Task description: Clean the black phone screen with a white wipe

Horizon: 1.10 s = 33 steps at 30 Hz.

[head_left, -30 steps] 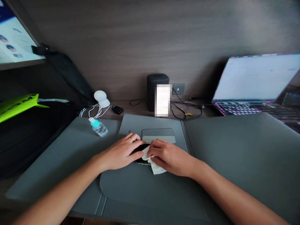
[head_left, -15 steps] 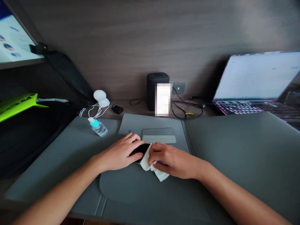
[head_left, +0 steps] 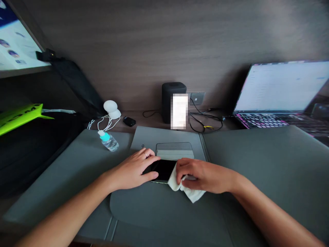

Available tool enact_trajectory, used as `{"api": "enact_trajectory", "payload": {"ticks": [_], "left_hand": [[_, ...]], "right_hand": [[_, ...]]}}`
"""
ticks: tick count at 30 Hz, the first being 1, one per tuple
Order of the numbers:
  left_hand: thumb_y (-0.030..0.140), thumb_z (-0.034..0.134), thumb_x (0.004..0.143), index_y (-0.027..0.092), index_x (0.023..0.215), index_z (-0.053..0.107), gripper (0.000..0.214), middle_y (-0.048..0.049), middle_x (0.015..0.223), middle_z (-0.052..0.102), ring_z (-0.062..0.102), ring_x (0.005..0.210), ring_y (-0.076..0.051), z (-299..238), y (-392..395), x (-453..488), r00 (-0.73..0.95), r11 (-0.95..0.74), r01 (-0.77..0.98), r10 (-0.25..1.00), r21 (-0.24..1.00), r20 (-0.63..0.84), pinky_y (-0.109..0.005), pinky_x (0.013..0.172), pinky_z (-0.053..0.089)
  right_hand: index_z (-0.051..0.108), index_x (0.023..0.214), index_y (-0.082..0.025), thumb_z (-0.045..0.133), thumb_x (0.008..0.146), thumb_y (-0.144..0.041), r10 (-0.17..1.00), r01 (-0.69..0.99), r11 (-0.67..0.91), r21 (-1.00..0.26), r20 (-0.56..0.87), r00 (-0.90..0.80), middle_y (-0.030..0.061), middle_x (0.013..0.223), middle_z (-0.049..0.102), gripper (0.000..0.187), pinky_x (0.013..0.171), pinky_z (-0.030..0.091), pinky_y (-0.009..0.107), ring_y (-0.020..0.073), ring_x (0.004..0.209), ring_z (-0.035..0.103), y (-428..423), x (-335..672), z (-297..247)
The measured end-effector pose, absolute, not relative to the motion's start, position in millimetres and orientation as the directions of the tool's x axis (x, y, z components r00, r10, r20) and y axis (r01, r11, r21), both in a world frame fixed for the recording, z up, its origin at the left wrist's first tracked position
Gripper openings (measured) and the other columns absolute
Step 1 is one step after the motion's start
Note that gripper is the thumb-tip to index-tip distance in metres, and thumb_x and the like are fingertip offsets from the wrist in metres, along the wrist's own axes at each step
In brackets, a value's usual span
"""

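Observation:
A black phone lies flat, screen up, on the grey desk mat. My left hand rests on the phone's left end, thumb and fingers clamped on its edges. My right hand is closed on a crumpled white cloth, which presses against the right end of the phone. A ring shows on one finger of my left hand.
A small grey case lies just behind the phone. A little clear bottle with a teal cap lies at the left. A black speaker, cables, a white lamp and an open laptop line the back.
My right hand has slid the cloth to the right across the phone, uncovering most of the dark screen. My left hand has kept its place on the phone's left end.

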<state>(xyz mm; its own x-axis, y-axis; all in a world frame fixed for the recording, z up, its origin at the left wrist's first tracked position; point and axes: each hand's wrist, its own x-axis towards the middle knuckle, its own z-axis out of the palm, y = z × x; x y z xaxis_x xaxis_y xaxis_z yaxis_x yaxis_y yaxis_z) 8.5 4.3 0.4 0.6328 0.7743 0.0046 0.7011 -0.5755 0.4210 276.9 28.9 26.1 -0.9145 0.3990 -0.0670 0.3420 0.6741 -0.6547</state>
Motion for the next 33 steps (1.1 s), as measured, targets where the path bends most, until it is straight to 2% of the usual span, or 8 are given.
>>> {"api": "enact_trajectory", "payload": {"ticks": [7,11,13,16,20,25,29,33], "left_hand": [[0.04,0.05,0.098,0.029,0.138,0.045,0.042,-0.0059,0.122,0.052,0.05,0.115,-0.025,1,3,8,0.635,-0.573,0.702,0.772,0.422,-0.009,-0.041,0.1,0.043],[0.043,0.049,0.098,0.03,0.138,0.046,0.042,-0.006,0.122,0.053,0.051,0.115,-0.026,1,3,7,0.637,-0.573,0.693,0.771,0.437,0.0,-0.042,0.1,0.043],[0.043,0.049,0.098,0.03,0.138,0.046,0.042,-0.0059,0.122,0.053,0.051,0.115,-0.026,1,4,7,0.635,-0.572,0.696,0.773,0.434,0.0,-0.042,0.101,0.042],[0.043,0.049,0.098,0.03,0.138,0.046,0.042,-0.006,0.122,0.053,0.05,0.115,-0.026,0,4,7,0.637,-0.572,0.695,0.77,0.436,-0.005,-0.042,0.101,0.042],[0.043,0.048,0.099,0.031,0.139,0.045,0.042,-0.0059,0.122,0.053,0.052,0.113,-0.025,0,4,7,0.644,-0.582,0.681,0.765,0.445,0.016,-0.041,0.099,0.043],[0.043,0.048,0.099,0.03,0.138,0.045,0.042,-0.0061,0.122,0.053,0.051,0.114,-0.025,1,4,8,0.645,-0.583,0.683,0.764,0.441,0.012,-0.041,0.099,0.044],[0.041,0.05,0.098,0.029,0.138,0.047,0.041,-0.0048,0.121,0.053,0.052,0.114,-0.025,2,4,8,0.638,-0.58,0.686,0.769,0.439,0.019,-0.04,0.099,0.045],[0.042,0.049,0.098,0.03,0.137,0.048,0.041,-0.0032,0.119,0.054,0.053,0.113,-0.025,2,3,8,0.635,-0.584,0.686,0.772,0.435,0.036,-0.038,0.099,0.046]], "right_hand": [[0.071,0.091,-0.018,0.054,0.087,-0.009,0.401,0.436,0.611,-0.661,-0.217,-0.89,0.0045,0.096,0.065,0.02,0.075,0.051,0.024,0.0132,0.08,0.062,31,298,40],[0.069,0.09,-0.02,0.051,0.084,-0.012,0.558,0.529,0.579,-0.62,-0.171,-0.812,0.0036,0.09,0.067,0.02,0.069,0.049,0.025,0.015,0.076,0.061,37,311,46],[0.066,0.09,-0.02,0.048,0.082,-0.014,0.67,0.599,0.581,-0.551,-0.094,-0.736,0.0028,0.088,0.066,0.02,0.068,0.047,0.027,0.0159,0.075,0.06,44,323,47],[0.06,0.079,-0.02,0.046,0.084,-0.022,0.8,0.749,0.575,-0.329,0.037,-0.598,0.0038,0.08,0.062,0.015,0.069,0.045,0.032,0.0189,0.074,0.057,59,342,40],[0.065,0.073,-0.019,0.046,0.087,-0.03,0.854,0.848,0.516,-0.121,-0.006,-0.521,0.0084,0.081,0.061,0.026,0.074,0.046,0.039,0.0227,0.076,0.057,68,356,24],[0.07,0.1,-0.02,0.048,0.091,-0.057,0.862,0.863,0.501,-0.059,0.122,-0.492,0.0107,0.106,0.065,0.043,0.087,0.045,0.05,0.0327,0.104,0.058,61,341,19],[0.046,0.141,-0.02,0.059,0.088,-0.051,0.793,0.775,0.609,-0.166,0.13,-0.595,0.0143,0.136,0.054,0.063,0.098,0.044,0.052,0.0344,0.123,0.05,57,322,14],[0.032,0.15,-0.021,0.059,0.089,-0.043,0.755,0.709,0.644,-0.287,0.092,-0.649,0.0148,0.139,0.051,0.069,0.102,0.044,0.048,0.0313,0.126,0.049,60,316,3]]}}
